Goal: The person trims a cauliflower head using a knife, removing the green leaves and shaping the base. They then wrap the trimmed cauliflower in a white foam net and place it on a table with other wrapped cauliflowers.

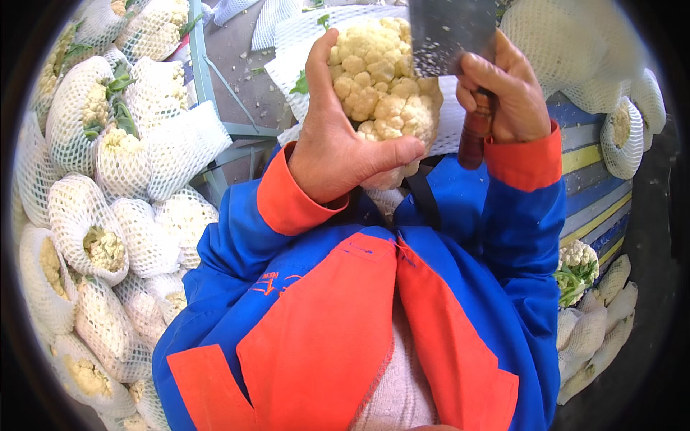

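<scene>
My left hand (345, 134) grips a pale cream cauliflower head (377, 81) around its left and near sides, the thumb lying across its lower edge. In my right hand (504, 86) is the wooden handle (474, 129) of a broad-bladed cleaver. Its wide metal blade (444, 37), spotted with pale bits, stands at the cauliflower's upper right side; whether it touches cannot be told. White foam netting (294, 64) lies behind the cauliflower, with small green leaf pieces on it.
Many cauliflowers in white foam net sleeves (89, 226) are piled at the left, beside a blue-green metal frame (207, 81). At the right are striped slats (587, 161), a bare cauliflower with leaves (578, 269) and more netting (560, 43). Debris dots the floor (232, 48).
</scene>
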`<state>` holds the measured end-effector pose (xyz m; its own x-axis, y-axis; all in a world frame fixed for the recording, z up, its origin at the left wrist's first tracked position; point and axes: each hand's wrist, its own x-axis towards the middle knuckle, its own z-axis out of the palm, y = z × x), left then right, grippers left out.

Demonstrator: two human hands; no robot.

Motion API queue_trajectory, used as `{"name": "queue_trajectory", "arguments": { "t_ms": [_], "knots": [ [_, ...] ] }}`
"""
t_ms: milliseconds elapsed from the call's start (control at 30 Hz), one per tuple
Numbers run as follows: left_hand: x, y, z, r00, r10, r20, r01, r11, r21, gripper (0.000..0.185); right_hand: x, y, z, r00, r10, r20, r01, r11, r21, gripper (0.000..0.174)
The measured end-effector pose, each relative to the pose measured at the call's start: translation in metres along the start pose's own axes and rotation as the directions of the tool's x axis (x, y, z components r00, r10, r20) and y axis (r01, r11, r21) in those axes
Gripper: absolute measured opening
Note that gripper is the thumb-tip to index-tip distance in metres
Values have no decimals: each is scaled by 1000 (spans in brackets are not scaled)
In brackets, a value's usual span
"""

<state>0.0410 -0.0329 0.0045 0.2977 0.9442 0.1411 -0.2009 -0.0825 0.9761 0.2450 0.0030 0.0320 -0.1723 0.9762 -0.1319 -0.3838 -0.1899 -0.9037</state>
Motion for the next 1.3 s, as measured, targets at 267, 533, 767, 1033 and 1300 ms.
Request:
{"name": "queue_trajectory", "arguments": {
  "t_ms": [267,533,767,1033,1300],
  "knots": [
    [-5,-3,-29,1000,0,-25,4,988,157,127,-72,7,-39,900,-175,-400,111,978,-179,30],
    [0,-13,-31,999,38,6,-38,998,-49,123,-156,36,-125,499,-716,-489,-112,506,-855,39],
    [-4,0,-40,999,6,-48,-13,990,-139,123,-191,51,-182,373,-821,-432,-672,82,-736,49],
    [-8,1,-52,994,-82,-78,67,980,-186,119,-196,75,-231,358,-729,-584,-828,42,-560,41],
    [-5,3,-65,985,-131,-112,103,968,-229,109,-199,90,-247,368,-615,-697,-863,53,-503,43]
  ]
}}
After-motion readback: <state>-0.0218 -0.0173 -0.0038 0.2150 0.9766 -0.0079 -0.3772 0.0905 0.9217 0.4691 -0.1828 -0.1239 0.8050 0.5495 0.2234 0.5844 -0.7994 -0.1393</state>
